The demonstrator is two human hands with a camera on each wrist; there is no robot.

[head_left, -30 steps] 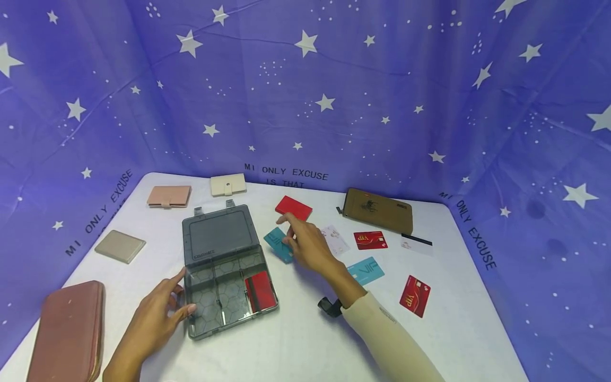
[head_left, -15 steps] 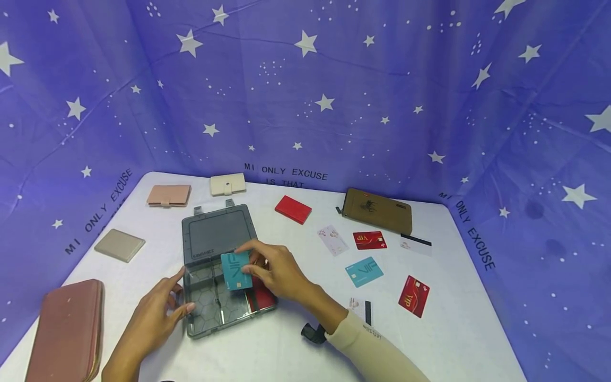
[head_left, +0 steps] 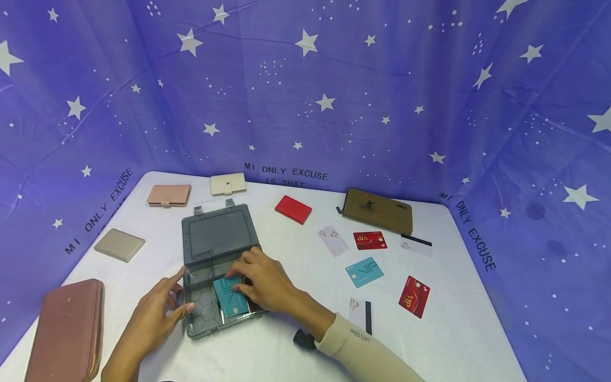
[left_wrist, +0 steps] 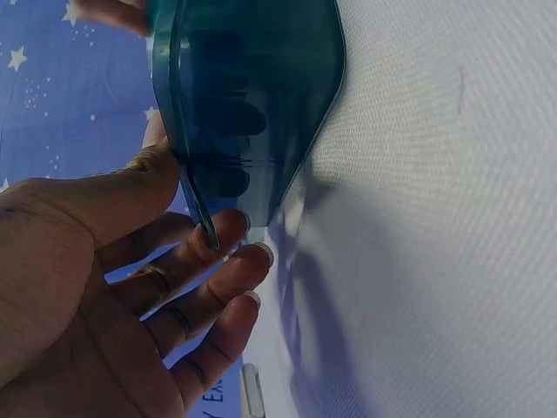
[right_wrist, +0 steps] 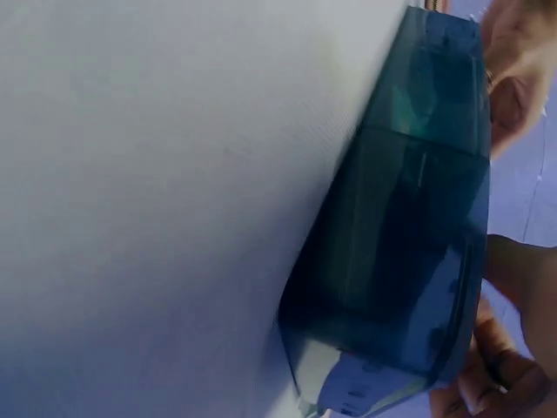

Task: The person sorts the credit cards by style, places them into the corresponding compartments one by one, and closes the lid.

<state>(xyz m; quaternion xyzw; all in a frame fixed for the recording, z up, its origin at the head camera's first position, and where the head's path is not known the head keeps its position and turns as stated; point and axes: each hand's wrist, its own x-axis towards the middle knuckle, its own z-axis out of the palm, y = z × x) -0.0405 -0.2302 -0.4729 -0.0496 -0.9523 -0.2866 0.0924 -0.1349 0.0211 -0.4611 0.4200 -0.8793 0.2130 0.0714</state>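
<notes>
With the box's middle as our clock centre and twelve at the far side, we see the right hand (head_left: 262, 281) reaching in from three o'clock. Its thumb and fingers pinch a blue card (head_left: 230, 301), which sits over the middle compartment of the open grey box (head_left: 202, 310); we cannot tell whether it touches the floor there. The hand itself covers most of the right compartment. At nine, the left hand (head_left: 157, 315) rests on the box's edge, thumb and forefinger spread wide apart.

The lid (head_left: 219, 231) lies back towards twelve, with a cream wallet (head_left: 228, 184) beyond. We find a pink case (head_left: 169, 195) near eleven, a beige case (head_left: 119, 245) between nine and ten, and a big brown wallet (head_left: 67, 329) at eight. A red case (head_left: 293, 209) lies between one and two, an olive wallet (head_left: 377, 209) at two. Near three, we see a second blue card (head_left: 365, 271); towards four, the sleeve (head_left: 365, 345) partly hides a striped card (head_left: 359, 313).
</notes>
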